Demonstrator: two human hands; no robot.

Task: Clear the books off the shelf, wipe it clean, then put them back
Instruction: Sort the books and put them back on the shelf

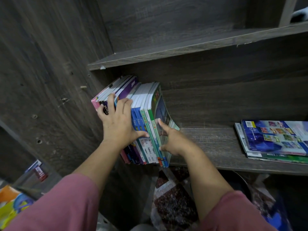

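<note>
A row of upright books (pixel 143 104) stands at the left end of a dark wooden shelf (pixel 208 144), against the side panel. My left hand (pixel 116 120) lies flat over the spines and top edges of the left books, fingers spread. My right hand (pixel 170 139) presses against the cover of the rightmost green book (pixel 162 107), thumb at the spines, forefinger pointing up. That book's cover bows outward. A flat stack of books (pixel 275 140) with a blue cover on top lies at the shelf's right end.
An upper shelf board (pixel 191 47) hangs above the row. More books (pixel 15 202) lie at the lower left, off the shelf. Below the shelf sits speckled floor (pixel 173 205) with dark clutter at the lower right.
</note>
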